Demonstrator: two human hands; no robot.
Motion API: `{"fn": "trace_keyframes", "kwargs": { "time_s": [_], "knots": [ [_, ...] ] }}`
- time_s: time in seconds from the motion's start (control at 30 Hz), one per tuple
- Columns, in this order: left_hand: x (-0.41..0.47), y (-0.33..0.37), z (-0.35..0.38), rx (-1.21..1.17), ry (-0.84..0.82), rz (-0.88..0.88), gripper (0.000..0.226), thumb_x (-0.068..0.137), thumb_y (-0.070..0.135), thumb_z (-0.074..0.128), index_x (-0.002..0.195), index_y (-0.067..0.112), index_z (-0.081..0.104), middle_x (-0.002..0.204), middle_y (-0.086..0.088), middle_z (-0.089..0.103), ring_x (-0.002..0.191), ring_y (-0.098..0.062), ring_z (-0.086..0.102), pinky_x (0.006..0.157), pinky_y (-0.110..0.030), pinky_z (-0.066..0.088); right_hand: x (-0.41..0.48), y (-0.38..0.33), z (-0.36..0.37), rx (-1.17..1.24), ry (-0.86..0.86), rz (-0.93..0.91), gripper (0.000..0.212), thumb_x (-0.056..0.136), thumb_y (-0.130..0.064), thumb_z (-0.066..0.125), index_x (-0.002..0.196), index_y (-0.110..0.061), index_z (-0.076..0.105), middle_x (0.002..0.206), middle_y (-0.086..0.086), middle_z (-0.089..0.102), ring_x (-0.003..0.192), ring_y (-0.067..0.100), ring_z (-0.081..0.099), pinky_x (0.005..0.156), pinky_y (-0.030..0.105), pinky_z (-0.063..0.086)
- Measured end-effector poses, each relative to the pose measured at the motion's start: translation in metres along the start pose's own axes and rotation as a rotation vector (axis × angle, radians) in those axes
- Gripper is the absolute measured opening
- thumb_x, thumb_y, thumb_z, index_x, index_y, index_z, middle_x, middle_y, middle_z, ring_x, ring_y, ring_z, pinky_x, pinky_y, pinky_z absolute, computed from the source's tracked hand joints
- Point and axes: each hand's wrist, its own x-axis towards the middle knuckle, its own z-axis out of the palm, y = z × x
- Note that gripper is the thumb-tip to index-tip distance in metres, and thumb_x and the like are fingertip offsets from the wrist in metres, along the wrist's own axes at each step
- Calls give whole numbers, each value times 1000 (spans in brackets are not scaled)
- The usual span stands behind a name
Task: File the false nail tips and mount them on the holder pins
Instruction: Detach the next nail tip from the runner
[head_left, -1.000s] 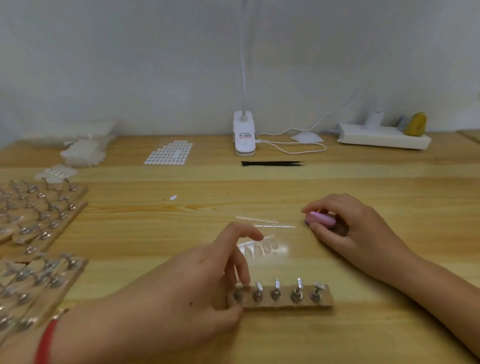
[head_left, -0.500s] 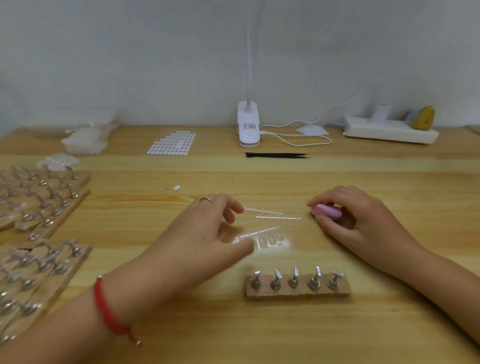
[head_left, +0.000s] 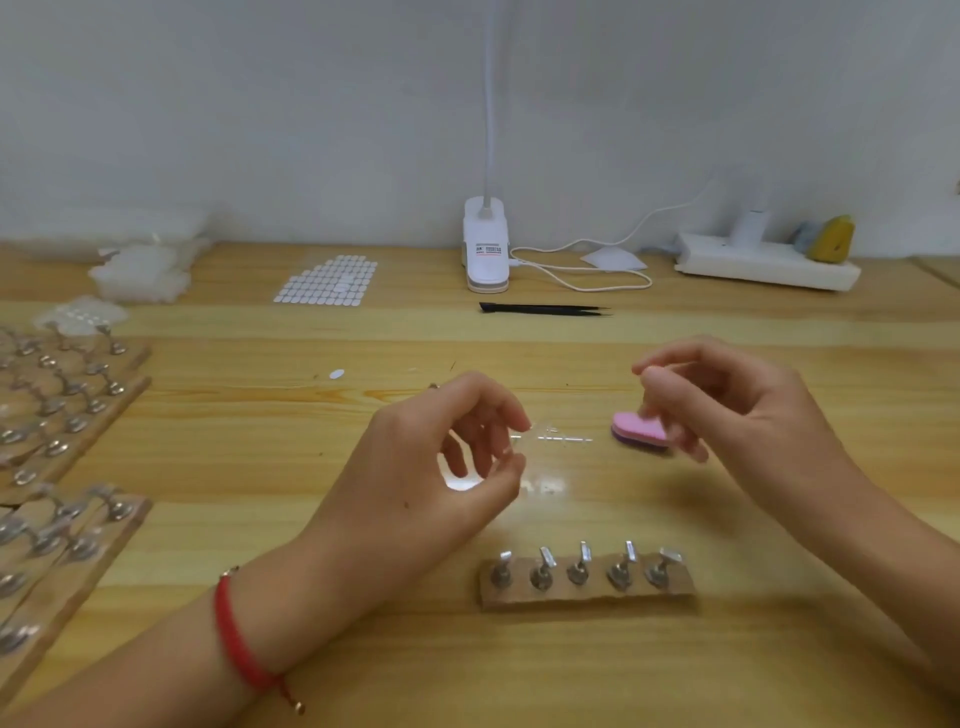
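Left hand (head_left: 441, 467) is curled, thumb and fingertips pinching one end of the clear plastic strip of false nail tips (head_left: 543, 486), which is blurred and sits low over the pale wooden table (head_left: 260, 441). Right hand (head_left: 737, 415) grips the pink oval nail file block (head_left: 636, 428) between thumb and fingers, just right of the strip. Nearer the person lies the brown holder strip with five metal pins (head_left: 587, 595), every pin bare. Thin black tweezers (head_left: 540, 309) rest further back.
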Motion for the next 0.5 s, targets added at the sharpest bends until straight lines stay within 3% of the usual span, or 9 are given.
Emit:
{"fn": "trace_keyframes", "kwargs": {
  "time_s": [0.07, 0.2, 0.3, 0.4, 0.5],
  "knots": [
    [-1, 5, 0, 96, 64, 127, 23, 78, 13, 70, 90, 27, 57, 75, 15, 58, 67, -9, 59, 58, -20, 46, -5, -14, 7, 225, -137, 183, 33, 73, -42, 71, 83, -12, 64, 65, 6, 66, 42, 11, 45, 39, 19, 37],
    [-4, 13, 1, 152, 127, 317, 22, 78, 5, 71, 87, 19, 56, 79, 13, 57, 64, -6, 57, 51, -23, 44, -19, -32, 22, 255, -375, 305, 46, 66, -44, 82, 70, -18, 44, 71, 10, 67, 43, 13, 43, 43, 23, 38],
    [-6, 14, 2, 160, 114, 391, 20, 81, 6, 67, 85, 19, 53, 78, 7, 59, 63, -10, 57, 49, -25, 43, -24, -40, 24, 312, -371, 283, 54, 69, -32, 87, 74, -16, 36, 69, 4, 67, 48, 14, 51, 47, 21, 45],
    [-5, 14, 2, 126, 132, 377, 25, 80, 2, 70, 85, 17, 50, 78, 2, 60, 66, -12, 58, 48, -26, 45, -26, -43, 26, 396, -315, 202, 45, 66, -15, 78, 74, -12, 34, 72, 6, 70, 54, 14, 61, 53, 20, 50],
    [-4, 15, 4, 56, 106, 327, 28, 77, 3, 72, 90, 16, 51, 92, 3, 55, 78, -11, 57, 55, -22, 47, -23, -42, 25, 424, -227, 158, 38, 66, -7, 73, 75, -11, 36, 74, 11, 71, 67, 22, 70, 55, 24, 55]
  ]
}}
